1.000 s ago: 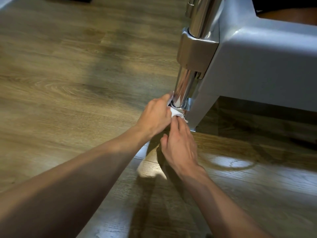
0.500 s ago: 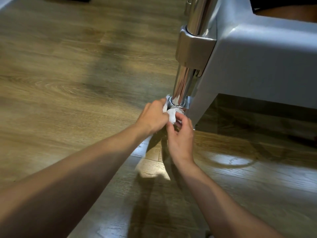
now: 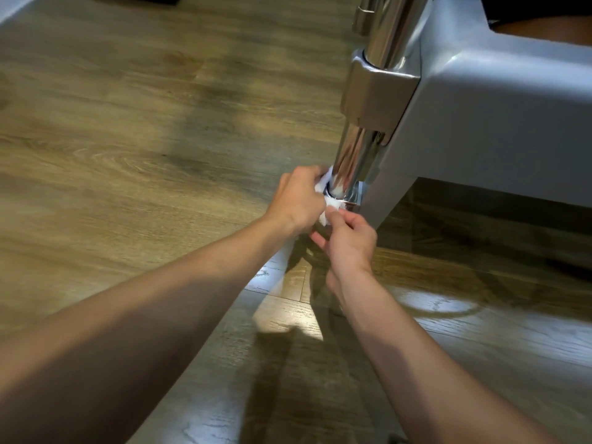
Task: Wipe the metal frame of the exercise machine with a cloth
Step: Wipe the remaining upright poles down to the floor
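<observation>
One wood floor point(image 3: 128, 139), one grey machine body point(image 3: 499, 123), one chrome post point(image 3: 355, 161), one white cloth point(image 3: 330, 208). My two hands pinch that cloth around the post's foot: left hand point(image 3: 296, 203) closed on it, right hand point(image 3: 350, 240) gripping its lower end. Since a second ago, my right hand has curled tighter.

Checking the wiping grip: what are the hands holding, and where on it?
Both hold the white cloth at the chrome post's base: left hand one end, right hand pinching the other.
</observation>
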The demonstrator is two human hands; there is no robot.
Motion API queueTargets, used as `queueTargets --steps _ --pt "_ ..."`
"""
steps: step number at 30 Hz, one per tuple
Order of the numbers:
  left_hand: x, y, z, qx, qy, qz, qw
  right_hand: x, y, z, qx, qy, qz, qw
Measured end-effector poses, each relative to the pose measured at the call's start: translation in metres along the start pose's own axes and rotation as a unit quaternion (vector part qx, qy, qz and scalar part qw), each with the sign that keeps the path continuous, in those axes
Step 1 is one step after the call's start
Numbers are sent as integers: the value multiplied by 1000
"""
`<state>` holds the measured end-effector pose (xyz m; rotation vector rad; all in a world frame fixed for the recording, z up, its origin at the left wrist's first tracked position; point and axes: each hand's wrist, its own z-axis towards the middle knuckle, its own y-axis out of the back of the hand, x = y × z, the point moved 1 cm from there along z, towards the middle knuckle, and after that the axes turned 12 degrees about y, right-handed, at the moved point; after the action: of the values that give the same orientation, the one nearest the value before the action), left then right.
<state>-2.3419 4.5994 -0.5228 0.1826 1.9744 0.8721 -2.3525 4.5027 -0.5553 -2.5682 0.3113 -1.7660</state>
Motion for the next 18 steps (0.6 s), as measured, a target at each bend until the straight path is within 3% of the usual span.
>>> queueTargets --steps 3,7,12,18 --pt "-4 2 -2 1 -28 -5 1000 0 1 0 -1 3 -2 1000" --pt "2 0 5 50 -6 55 997 -4 0 0 -11 -26 -19 999" --pt "-1 7 2 29 -30 -25 999 -2 -2 1 -12 -10 6 1000" --pt "-5 5 17 102 4 127 987 0 -4 -1 29 -42 -28 998"
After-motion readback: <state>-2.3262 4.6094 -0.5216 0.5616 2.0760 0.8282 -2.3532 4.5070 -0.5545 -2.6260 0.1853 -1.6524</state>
